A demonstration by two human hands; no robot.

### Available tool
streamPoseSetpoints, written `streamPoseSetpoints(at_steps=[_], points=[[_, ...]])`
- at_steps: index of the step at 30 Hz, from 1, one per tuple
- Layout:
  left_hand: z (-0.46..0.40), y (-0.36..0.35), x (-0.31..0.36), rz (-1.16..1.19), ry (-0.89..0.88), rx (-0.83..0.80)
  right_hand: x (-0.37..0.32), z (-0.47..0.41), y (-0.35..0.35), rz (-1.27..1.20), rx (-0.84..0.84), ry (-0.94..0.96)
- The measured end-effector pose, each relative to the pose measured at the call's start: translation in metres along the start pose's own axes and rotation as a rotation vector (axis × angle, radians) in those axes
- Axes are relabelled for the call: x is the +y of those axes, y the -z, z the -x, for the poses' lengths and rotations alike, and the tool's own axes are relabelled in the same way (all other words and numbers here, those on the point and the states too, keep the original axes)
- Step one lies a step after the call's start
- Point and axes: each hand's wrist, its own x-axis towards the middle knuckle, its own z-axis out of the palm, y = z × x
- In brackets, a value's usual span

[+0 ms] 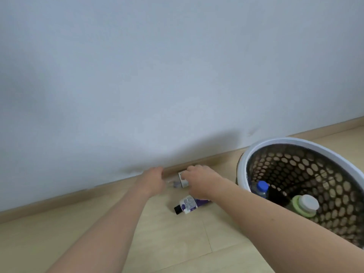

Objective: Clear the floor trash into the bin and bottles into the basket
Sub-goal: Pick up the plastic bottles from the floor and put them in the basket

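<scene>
A clear bottle with a white label (182,181) lies on the floor against the baseboard. My right hand (201,179) reaches over it, fingers curled onto the label. My left hand (153,179) is at the bottle's other end, back to the camera, its fingers hidden. A second bottle with a black cap and a purple and white label (186,205) lies on the floor just under my right wrist. The dark mesh basket with a white rim (241,170) stands at the right. It holds a blue-capped bottle (262,187) and a green bottle with a white cap (304,203).
A pale wall (177,75) fills the upper view and meets the light wooden floor (167,243) at a wooden baseboard (59,201). No trash bin is in view.
</scene>
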Motion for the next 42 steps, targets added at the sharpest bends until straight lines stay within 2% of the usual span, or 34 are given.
streamPoseSetpoints(at_steps=[3,5,11,15,19,23,25,30,33,37,42], points=[[-0.011,-0.035,-0.026,-0.031,0.014,-0.041,-0.007,-0.026,-0.06,0.027,-0.185,-0.046],[-0.023,-0.056,-0.036,-0.059,0.036,-0.048,-0.004,-0.04,-0.096,0.071,-0.231,-0.087],[-0.046,-0.087,-0.047,-0.197,0.072,-0.052,-0.009,-0.06,-0.152,0.103,-0.167,-0.068],[-0.042,-0.106,-0.06,-0.272,0.076,-0.085,-0.023,-0.06,-0.173,0.035,-0.128,-0.05],[-0.021,-0.106,-0.07,-0.113,0.085,-0.067,-0.028,-0.057,-0.167,-0.07,-0.157,-0.077],[0.012,-0.076,-0.068,0.116,0.085,0.015,-0.029,-0.049,-0.142,-0.297,-0.289,-0.139],[0.025,-0.046,-0.063,0.229,0.057,0.065,-0.028,-0.043,-0.118,-0.43,-0.3,-0.185],[0.059,0.053,-0.03,0.371,-0.013,0.305,-0.029,-0.012,-0.003,-0.628,-0.202,-0.167],[0.08,0.1,0.003,0.477,-0.08,0.383,-0.023,0.022,0.068,-0.684,-0.184,-0.136],[0.092,0.139,0.049,0.556,-0.17,0.388,0.002,0.077,0.137,-0.883,-0.156,-0.144],[0.095,0.171,0.125,0.534,-0.308,0.335,0.071,0.158,0.191,-1.035,0.078,-0.205]])
